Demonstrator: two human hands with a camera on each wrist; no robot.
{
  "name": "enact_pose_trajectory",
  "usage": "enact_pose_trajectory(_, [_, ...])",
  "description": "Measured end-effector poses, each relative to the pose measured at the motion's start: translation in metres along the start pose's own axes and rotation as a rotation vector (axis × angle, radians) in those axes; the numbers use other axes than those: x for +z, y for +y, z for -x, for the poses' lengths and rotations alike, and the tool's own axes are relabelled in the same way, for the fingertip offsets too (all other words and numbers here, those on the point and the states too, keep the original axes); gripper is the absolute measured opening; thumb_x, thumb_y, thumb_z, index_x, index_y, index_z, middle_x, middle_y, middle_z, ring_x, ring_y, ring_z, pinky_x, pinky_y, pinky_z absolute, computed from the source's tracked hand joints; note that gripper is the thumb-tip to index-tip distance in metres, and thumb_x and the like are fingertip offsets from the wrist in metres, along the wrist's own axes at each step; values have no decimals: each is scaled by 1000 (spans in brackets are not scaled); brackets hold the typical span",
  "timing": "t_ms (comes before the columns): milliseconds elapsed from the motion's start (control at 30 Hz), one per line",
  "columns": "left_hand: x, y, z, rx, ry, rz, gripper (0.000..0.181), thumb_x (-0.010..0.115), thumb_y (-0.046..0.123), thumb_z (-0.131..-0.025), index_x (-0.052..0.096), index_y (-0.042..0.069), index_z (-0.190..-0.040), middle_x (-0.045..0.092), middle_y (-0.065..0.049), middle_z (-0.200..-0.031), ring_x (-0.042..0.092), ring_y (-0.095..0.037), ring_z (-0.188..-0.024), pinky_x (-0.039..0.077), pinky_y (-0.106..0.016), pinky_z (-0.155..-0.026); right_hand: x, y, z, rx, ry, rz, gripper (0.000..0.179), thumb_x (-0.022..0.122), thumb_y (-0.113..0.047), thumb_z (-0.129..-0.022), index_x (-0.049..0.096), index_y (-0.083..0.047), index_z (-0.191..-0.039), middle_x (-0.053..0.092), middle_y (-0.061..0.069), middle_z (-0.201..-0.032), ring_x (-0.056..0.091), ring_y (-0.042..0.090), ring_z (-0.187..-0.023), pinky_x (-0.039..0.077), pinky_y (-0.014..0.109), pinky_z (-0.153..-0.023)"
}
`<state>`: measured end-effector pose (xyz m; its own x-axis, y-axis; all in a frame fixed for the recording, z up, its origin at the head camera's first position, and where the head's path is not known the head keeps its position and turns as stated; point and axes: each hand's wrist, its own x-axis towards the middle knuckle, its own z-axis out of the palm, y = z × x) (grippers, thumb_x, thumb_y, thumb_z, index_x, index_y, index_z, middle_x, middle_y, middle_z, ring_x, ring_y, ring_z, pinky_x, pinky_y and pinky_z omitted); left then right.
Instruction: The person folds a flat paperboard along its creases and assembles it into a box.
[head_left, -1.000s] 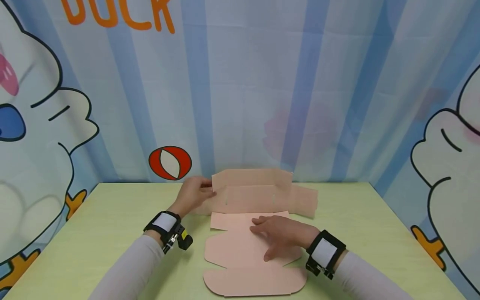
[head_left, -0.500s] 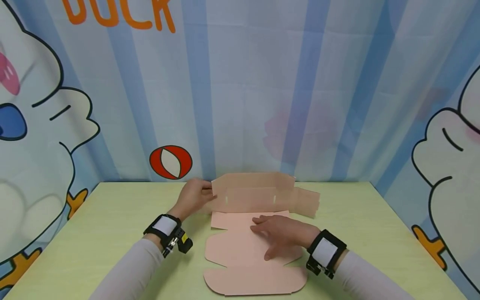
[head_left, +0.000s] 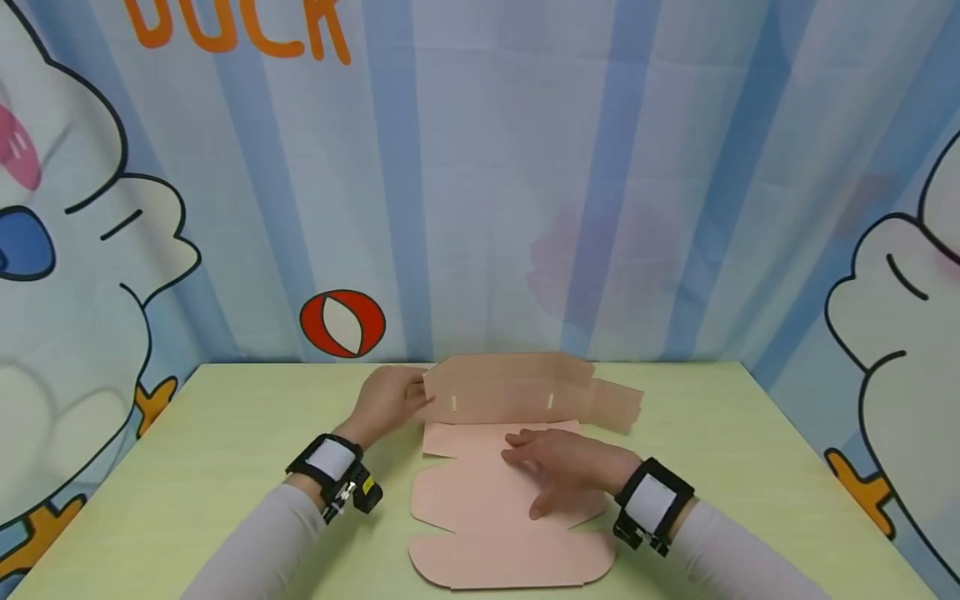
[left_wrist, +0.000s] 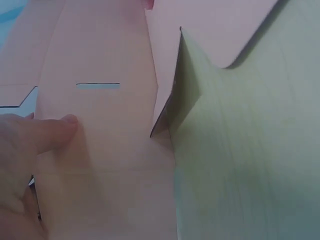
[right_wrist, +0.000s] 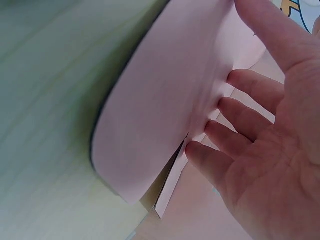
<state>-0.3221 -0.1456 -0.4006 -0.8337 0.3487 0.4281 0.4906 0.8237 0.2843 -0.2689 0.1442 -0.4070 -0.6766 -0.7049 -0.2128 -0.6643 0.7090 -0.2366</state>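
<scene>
Far cardboard panel (head_left: 510, 389) lower than before

The cardboard (head_left: 480, 492) lies on the table (head_left: 225, 450) before the curtain (head_left: 495, 208), left hand (head_left: 385, 404) at its far left, right hand (head_left: 566, 467) nearer, on its middle.

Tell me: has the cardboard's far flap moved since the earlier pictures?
Yes, downward in the head view: the far flap now shows only slightly above the back edge of the table, less than before.
</scene>
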Motion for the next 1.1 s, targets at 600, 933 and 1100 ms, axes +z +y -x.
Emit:
enact_pose_trajectory(600, [1, 2, 5, 6, 67, -78, 18, 81, 21, -82, 68, 16, -69, 71, 2, -67, 66, -17, -66, 47, -26, -58, 0, 2, 1, -2, 3, -96, 83, 84, -36, -76, 49, -11, -146, 38, 8, -159, 31, 28, -150, 32, 48, -119])
enact_pose_trajectory(933, [-1, 4, 5, -6, 64, -69, 26, 81, 21, -81, 64, 14, -63, 64, 2, -60, 62, -16, -61, 44, -24, -55, 1, 2, 4, 2, -5, -95, 79, 81, -37, -79, 47, -15, -148, 35, 6, -161, 29, 25, -151, 32, 47, -119])
enact_pose_trajectory(1100, [1, 4, 5, -6, 70, -61, 24, 81, 20, -81, 66, 14, -63, 66, 2, -61, 63, -17, -62, 45, -24, -55, -2, 2, 4, -43, 53, -7, 77, 81, -37, -79, 49, -14, -146, 42, 9, -156, 38, 26, -147, 38, 44, -115])
